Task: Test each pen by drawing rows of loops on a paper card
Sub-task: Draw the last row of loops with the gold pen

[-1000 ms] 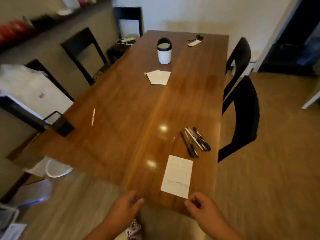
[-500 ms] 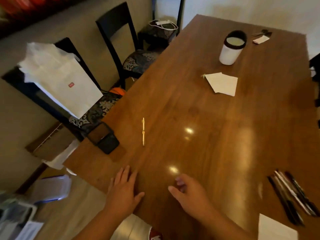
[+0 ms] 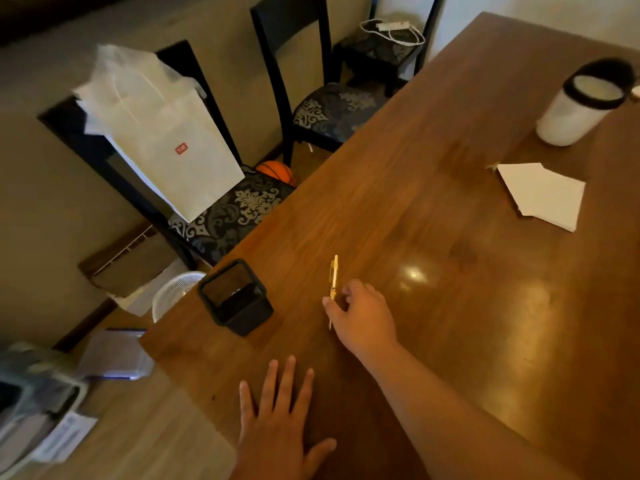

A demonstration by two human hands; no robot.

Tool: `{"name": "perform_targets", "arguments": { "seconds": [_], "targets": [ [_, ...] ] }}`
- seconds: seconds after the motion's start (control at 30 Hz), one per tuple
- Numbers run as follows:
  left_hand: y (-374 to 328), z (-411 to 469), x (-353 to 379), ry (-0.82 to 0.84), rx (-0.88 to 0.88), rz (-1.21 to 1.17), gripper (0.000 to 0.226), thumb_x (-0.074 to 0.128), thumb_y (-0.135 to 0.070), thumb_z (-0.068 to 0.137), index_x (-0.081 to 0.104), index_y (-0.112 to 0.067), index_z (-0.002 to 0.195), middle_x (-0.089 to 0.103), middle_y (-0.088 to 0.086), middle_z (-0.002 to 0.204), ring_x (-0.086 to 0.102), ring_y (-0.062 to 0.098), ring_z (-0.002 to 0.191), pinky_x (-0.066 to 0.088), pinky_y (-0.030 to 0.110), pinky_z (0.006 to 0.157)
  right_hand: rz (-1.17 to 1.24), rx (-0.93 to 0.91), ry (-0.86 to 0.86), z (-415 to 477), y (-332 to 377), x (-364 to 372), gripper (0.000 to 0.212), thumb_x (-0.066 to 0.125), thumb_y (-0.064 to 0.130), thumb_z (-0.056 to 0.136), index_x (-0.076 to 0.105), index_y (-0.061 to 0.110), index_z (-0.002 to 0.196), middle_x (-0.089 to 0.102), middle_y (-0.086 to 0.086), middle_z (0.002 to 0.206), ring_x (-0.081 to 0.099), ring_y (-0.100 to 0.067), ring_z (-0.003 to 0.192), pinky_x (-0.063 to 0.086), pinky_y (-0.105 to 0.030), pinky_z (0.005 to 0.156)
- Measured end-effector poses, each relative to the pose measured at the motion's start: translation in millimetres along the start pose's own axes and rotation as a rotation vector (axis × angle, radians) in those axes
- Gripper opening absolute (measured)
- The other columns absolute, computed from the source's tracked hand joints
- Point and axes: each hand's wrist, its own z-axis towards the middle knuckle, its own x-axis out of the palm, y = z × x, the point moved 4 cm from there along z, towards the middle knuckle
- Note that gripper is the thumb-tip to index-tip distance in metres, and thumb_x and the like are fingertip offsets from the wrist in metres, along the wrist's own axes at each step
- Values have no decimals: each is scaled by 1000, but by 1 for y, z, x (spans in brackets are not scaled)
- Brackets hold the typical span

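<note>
Wooden table: right hand pinching slim gold pen; left hand flat, fingers spread.

Pen right of holder

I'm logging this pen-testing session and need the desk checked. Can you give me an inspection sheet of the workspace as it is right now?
Surface: wooden table, glossy with light glare.
Job's things: gold pen lying flat; stack of paper cards farther off.
Clutter: black holder near the edge; white cup.
Grippers: right hand closing on the pen, grip not settled; left hand flat, empty.
Cables: white cord on a far chair.
Surroundings: white bag on a chair; orange ball below.
</note>
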Motion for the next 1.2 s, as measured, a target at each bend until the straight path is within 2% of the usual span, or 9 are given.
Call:
{"name": "perform_targets", "arguments": {
  "seconds": [0.03, 0.1, 0.2, 0.37, 0.67, 0.73, 0.9, 1.07, 1.2],
  "targets": [
    [-1, -1, 1, -25, 10, -37, 98, 35, -92, 64, 43, -32, 142, 43, 9, 148, 20, 34, 144, 20, 65, 106, -11, 13, -16, 11, 4, 1, 44, 56, 57, 89, 56, 26, 119, 58, 8, 109, 55, -12, 105, 53, -31, 82],
    [-4, -3, 4, -110, 40, -15, 97, 40, -90, 66, 50, -25, 137, 50, 9, 141, 4, 28, 148, 9, 59, 107, -60, 52, -27, 31, 11, 1, 46, 54, 56, 91, 55, 23, 122, 59, 3, 113, 57, -16, 104, 54, -34, 82],
    [-1, -6, 9, -160, 34, 3, 95, 37, -89, 70, 46, -25, 139, 49, 8, 143, -8, 25, 148, 4, 58, 108, -169, 84, -14, 50, 19, 1, 48, 51, 56, 92, 50, 20, 123, 60, -3, 111, 61, -21, 98, 55, -37, 76],
    [-2, -10, 10, -152, 14, -5, 92, 31, -86, 77, 36, -26, 146, 39, 8, 151, 10, 28, 143, 15, 64, 104, -278, 56, -28, 61, 20, 5, 40, 50, 48, 95, 47, 16, 119, 61, -7, 104, 63, -26, 89, 42, -33, 58],
    [-3, -13, 10, -128, 30, -19, 89, 34, -84, 80, 39, -25, 146, 35, 9, 153, 26, 34, 142, 19, 65, 102, -301, 29, -43, 39, 14, 2, 32, 53, 37, 91, 57, 8, 104, 64, -10, 97, 64, -28, 86, 42, -32, 59],
    [-2, -14, 8, -105, 18, -39, 88, 30, -84, 81, 35, -27, 148, 31, 8, 155, 25, 35, 143, 15, 65, 104, -269, 89, 3, 20, 6, -3, 28, 55, 37, 88, 59, 10, 93, 65, -7, 85, 64, -25, 75, 45, -31, 56],
    [-3, -16, 9, -78, -1, -48, 90, 10, -85, 79, -18, -37, 149, -26, -1, 157, -30, 26, 143, -20, 58, 111, -144, 199, 97, -58, -35, -21, 25, 57, 35, 86, 56, 13, 75, 61, -3, 69, 53, -16, 57, 37, -26, 46],
    [-20, -36, 6, -38, 80, -59, 83, 36, -67, 89, 1, -29, 154, -7, 4, 163, -13, 27, 148, -2, 54, 118, 123, 305, 45, -167, -82, -41, 15, 57, 28, 88, 55, 22, 75, 62, -1, 68, 60, -20, 63, 45, -34, 53],
    [-46, -66, 17, 19, 243, -38, 78, 39, -63, 91, 10, -27, 153, -1, 4, 163, -7, 26, 148, 1, 50, 118, 362, 435, -60, -246, -123, -58, 15, 55, 20, 91, 57, 21, 76, 61, -6, 64, 62, -28, 61, 50, -41, 56]
  ]
}}
